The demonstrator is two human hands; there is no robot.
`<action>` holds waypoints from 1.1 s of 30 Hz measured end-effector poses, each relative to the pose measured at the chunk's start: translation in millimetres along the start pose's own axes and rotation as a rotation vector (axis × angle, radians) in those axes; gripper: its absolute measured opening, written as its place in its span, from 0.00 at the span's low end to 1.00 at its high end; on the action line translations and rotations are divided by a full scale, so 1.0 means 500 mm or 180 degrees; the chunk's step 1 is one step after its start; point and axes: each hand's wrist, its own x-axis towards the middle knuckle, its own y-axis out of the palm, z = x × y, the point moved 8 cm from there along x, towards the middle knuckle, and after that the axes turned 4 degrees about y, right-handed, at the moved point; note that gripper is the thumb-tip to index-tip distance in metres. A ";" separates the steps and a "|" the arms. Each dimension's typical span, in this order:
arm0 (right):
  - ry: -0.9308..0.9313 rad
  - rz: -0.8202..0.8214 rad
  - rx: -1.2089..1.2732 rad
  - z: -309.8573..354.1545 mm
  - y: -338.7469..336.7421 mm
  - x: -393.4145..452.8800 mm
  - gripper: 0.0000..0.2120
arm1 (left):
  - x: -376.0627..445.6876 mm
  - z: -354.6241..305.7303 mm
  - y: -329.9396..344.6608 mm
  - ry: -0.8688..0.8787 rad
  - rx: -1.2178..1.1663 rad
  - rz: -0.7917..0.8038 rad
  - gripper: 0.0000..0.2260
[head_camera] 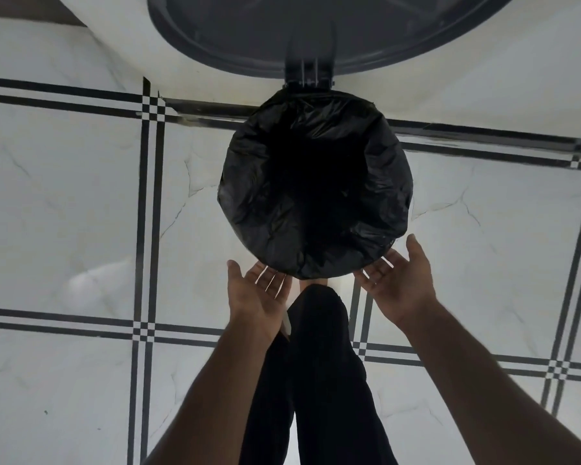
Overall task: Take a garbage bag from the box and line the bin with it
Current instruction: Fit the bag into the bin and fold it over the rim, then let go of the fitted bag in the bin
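A round bin stands on the floor below me, seen from straight above. A black garbage bag (pixel 316 182) covers its mouth and is folded over the rim all round. The bin's dark lid (pixel 316 31) is raised at the far side on its hinge (pixel 307 73). My left hand (pixel 257 293) is at the near left of the rim, palm up, fingers spread, empty. My right hand (pixel 398 280) is at the near right of the rim, also open and empty. Both hands' fingertips lie just under the bag's folded edge. No box of bags is in view.
The floor is white marble-look tile (pixel 64 213) with black double stripes. A white wall (pixel 483 78) rises behind the bin. My leg in dark trousers (pixel 322 380) reaches forward between my arms, the foot at the bin's base.
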 end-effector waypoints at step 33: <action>-0.3791 -0.0045 -0.2851 0.115 0.123 -0.365 0.10 | -0.281 -0.175 0.070 0.2835 0.1879 0.0287 0.09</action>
